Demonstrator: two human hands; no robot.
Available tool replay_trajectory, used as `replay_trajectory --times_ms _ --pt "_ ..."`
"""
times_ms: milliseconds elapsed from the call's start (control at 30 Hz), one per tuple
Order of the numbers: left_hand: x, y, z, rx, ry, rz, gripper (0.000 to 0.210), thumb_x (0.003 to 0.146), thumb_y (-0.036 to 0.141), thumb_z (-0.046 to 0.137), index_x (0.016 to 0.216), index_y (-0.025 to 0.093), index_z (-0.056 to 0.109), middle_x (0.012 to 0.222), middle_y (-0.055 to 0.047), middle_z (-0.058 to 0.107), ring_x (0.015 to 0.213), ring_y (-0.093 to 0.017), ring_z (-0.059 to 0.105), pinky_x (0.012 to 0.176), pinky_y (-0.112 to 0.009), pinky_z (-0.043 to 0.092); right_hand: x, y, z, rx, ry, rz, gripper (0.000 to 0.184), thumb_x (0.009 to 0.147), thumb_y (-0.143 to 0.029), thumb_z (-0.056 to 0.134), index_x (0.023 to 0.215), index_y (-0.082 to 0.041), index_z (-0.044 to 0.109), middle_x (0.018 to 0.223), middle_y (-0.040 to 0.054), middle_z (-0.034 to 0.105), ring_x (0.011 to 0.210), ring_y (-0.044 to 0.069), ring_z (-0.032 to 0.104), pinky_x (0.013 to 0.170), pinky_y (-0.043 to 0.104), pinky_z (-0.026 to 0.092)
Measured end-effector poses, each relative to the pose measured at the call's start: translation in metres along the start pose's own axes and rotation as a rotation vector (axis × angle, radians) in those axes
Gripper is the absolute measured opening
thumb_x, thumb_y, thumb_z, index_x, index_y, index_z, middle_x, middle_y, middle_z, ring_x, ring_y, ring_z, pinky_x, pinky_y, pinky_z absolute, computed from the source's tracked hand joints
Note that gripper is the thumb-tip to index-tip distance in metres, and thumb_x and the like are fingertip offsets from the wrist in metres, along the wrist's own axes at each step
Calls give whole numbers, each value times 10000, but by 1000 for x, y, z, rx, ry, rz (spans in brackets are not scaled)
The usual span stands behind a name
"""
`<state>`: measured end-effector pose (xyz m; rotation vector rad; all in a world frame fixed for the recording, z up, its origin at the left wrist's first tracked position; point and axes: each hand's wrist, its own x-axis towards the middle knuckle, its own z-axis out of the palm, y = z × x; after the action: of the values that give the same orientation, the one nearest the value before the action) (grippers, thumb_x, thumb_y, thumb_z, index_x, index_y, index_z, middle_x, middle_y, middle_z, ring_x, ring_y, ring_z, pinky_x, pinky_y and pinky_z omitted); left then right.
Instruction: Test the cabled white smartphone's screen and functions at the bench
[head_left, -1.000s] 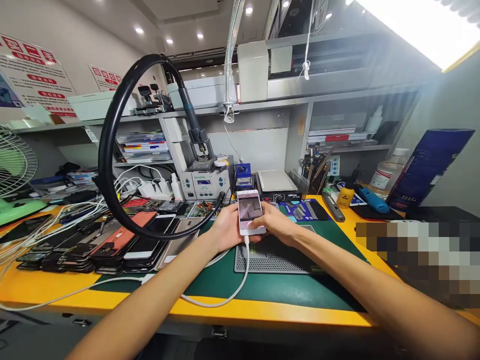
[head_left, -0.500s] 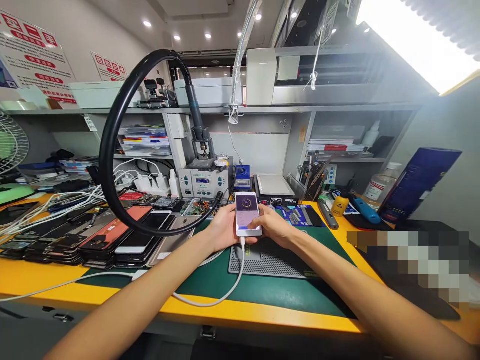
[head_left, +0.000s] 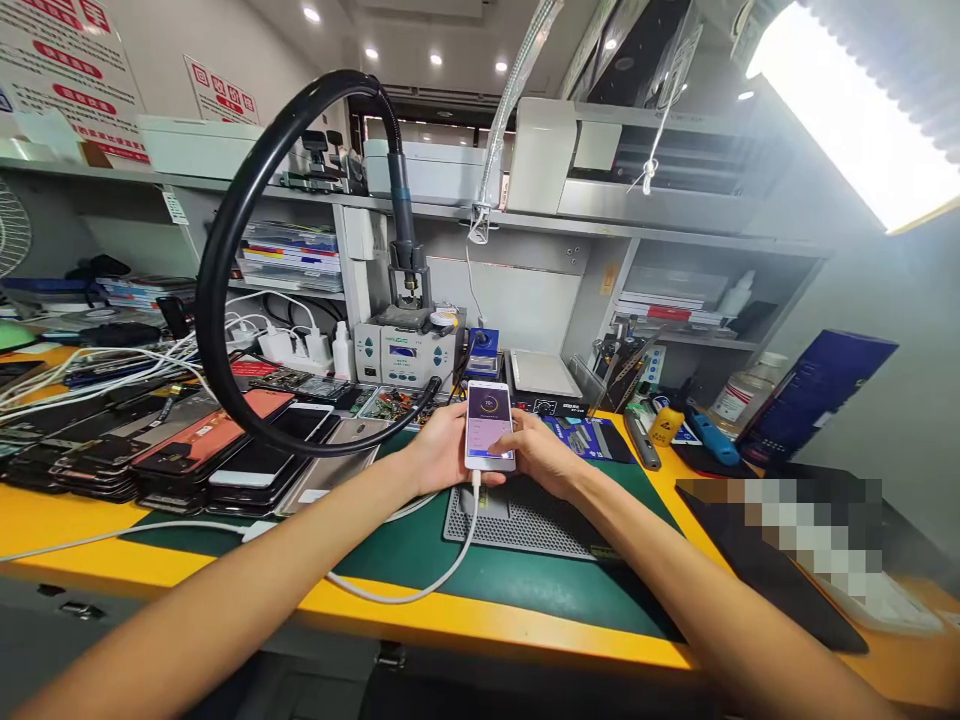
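Observation:
A white smartphone (head_left: pixel 490 428) is held upright above the bench, its lit screen showing a ring with a number and a pale list below. My left hand (head_left: pixel 442 448) is closed round its left edge. On the other side my right hand (head_left: pixel 541 452) grips the right edge, with the thumb over the lower part of the screen. A white charging cable (head_left: pixel 466 548) is plugged into the phone's bottom end and loops down to the left. Under the hands lies a grey perforated mat (head_left: pixel 540 525) on a green work mat (head_left: pixel 517 585).
Stacks of phones (head_left: pixel 157 440) fill the left of the bench. A soldering station (head_left: pixel 405 352) with a thick black hose (head_left: pixel 217 220) stands behind them. At right are a yellow bottle (head_left: pixel 665 427), a blue tool (head_left: pixel 712 437) and a black mat (head_left: pixel 795 590). A bright lamp (head_left: pixel 862 110) hangs above.
The view has tilted and shifted slightly, so the bench appears turned. Both hands keep their hold on the phone, and the right thumb has moved slightly up the screen.

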<state>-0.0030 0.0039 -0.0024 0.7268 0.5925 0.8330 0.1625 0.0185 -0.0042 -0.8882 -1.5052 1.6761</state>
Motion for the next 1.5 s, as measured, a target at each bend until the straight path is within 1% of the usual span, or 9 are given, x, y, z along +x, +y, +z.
replay_trajectory --times_ms 100,300,533,700,900,1167,1300,1400,1500 --pt "0 0 -1 0 1 3 430 950 398 391 1162 112 632 970 -148 680 770 -271 669 577 -451 604 1 1 -1 -6 -3 2 416 601 -123 686 996 -210 588 925 35 677 766 204 627 598 314 523" --pt "1 0 -1 12 3 -1 455 943 426 413 1166 96 632 983 -162 677 845 -318 676 581 -444 602 2 2 -2 -6 9 -1 401 609 -124 674 990 -211 586 955 39 678 791 212 641 640 341 539" --pt "2 -1 -4 20 -6 2 452 941 424 420 1168 97 635 983 -156 679 866 -325 675 603 -448 603 3 4 -2 -8 36 -4 405 614 -123 673 997 -210 572 972 42 671 800 210 640 662 353 545" --pt "0 1 -1 24 0 4 435 946 407 407 1151 105 642 985 -159 679 819 -303 677 587 -445 600 3 3 0 -14 71 8 410 598 -124 672 983 -206 561 949 41 662 796 211 632 643 342 539" --pt "-3 1 4 29 39 15 417 955 409 381 1077 121 658 880 -117 675 721 -260 665 572 -451 600 -1 -3 3 -10 48 7 388 571 -127 646 944 -199 570 893 31 662 733 186 605 576 297 515" --pt "-3 1 4 35 24 15 416 953 398 379 1077 110 652 883 -163 694 700 -282 678 572 -461 593 1 -6 4 49 63 45 434 536 -101 587 958 -198 565 867 29 657 693 192 593 558 324 517" --pt "-2 1 2 27 26 15 428 952 408 388 1127 109 639 921 -188 702 747 -309 693 574 -470 595 4 -5 4 90 87 69 357 599 -141 574 952 -193 578 827 34 631 671 202 586 527 328 502" --pt "-2 1 2 23 34 14 418 952 405 393 1139 120 635 932 -183 705 756 -312 698 576 -474 597 6 -3 4 91 120 75 278 667 -171 571 944 -198 576 828 43 627 681 202 578 543 336 505" --pt "-2 1 2 19 34 10 411 950 397 399 1149 122 630 928 -183 706 750 -313 700 571 -478 597 7 -2 3 90 127 80 239 692 -177 567 929 -207 570 836 48 635 667 196 568 562 344 507"
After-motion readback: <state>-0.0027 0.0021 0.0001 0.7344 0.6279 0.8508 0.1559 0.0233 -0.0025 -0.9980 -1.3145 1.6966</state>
